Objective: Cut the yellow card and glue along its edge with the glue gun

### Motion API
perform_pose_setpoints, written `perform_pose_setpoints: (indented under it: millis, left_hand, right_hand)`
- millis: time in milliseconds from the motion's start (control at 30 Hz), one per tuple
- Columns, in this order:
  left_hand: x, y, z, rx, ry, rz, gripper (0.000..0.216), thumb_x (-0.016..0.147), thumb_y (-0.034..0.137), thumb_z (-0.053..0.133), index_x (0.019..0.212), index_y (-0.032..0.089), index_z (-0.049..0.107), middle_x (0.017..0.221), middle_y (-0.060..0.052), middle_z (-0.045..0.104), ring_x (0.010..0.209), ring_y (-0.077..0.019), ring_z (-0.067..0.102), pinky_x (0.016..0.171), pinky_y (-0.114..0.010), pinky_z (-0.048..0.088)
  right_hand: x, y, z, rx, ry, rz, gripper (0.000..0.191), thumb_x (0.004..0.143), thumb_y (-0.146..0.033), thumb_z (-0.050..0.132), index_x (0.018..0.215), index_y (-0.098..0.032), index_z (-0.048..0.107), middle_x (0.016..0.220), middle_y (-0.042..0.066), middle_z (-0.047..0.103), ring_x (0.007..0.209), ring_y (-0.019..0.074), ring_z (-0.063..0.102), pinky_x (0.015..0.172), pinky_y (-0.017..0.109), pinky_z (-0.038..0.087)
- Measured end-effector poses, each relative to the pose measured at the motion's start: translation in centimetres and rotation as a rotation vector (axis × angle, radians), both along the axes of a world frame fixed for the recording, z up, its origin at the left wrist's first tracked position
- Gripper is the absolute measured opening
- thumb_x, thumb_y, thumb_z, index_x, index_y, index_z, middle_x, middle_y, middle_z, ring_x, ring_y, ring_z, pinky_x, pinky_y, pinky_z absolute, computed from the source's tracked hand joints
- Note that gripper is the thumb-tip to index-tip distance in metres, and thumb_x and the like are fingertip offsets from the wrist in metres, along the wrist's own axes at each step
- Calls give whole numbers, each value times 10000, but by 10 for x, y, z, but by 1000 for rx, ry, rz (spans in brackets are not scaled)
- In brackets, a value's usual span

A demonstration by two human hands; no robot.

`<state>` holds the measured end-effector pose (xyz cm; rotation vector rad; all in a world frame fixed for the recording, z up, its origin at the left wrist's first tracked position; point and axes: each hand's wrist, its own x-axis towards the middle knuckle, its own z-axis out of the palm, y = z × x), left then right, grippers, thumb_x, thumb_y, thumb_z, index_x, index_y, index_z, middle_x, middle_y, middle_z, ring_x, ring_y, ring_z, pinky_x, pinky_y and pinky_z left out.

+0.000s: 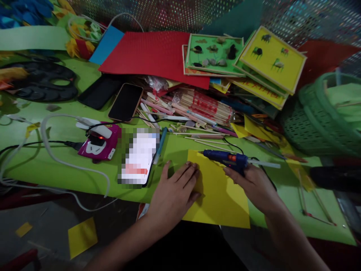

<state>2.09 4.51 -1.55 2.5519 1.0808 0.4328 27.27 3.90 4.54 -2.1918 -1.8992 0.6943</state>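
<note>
Cluttered green table (56,165), green basket (316,124) of pale paper, right hand (255,184) gripping glue gun (228,159), left hand (175,192) flat on yellow sheet (220,195).

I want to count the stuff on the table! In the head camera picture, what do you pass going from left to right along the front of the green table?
White cable → pink power strip → lit phone → left hand → yellow paper → glue gun held by right hand → green basket.

Matt yellow paper sheet (217,192)
</note>
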Motion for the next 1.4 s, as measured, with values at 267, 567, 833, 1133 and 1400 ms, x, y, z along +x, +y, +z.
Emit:
perform_pose_setpoints:
  millis: [267,567,833,1133,1400]
  left_hand:
    - [1,0,-1,-2,-12,6,481,1014,444,462,1454,250,461,1549,-10,476,1440,-199,418,1244,-574,165]
    - [1,0,0,15,-35,5,480,1006,427,489,1445,234,474,1541,-21,486,1427,-202,437,1242,-574,176]
    - [0,0,-1,2,-20,3,483,1022,449,438,1459,243,459,1556,-18,460,1444,-198,410,1246,-573,137]
    - [1,1,-2,16,-38,5,486,1020,442,448,1460,236,456,1550,-26,470,1441,-193,415,1255,-564,98]
    - [0,0,0,2,-28,2,479,1014,440,460,1445,232,478,1538,-34,491,1430,-210,434,1246,-577,153]
  right_hand:
    - [-3,1,-1,-3,-13,10,487,929,-603,469,869,-192,722,620,45,656,614,242,638,569,313,433]
    - [-4,1,-2,-5,-25,20,514,939,-612,448,920,-180,725,658,57,675,626,243,637,573,314,430]
    - [7,-4,2,-15,-27,-24,483,926,-600,470,865,-189,716,693,69,712,655,257,669,595,318,462]
    - [-5,1,-1,5,-28,-2,487,931,-594,467,923,-179,721,763,76,730,714,264,682,630,321,472]
    - [6,-5,1,-26,-31,-44,477,923,-602,482,823,-192,705,695,70,709,663,259,669,592,323,458]
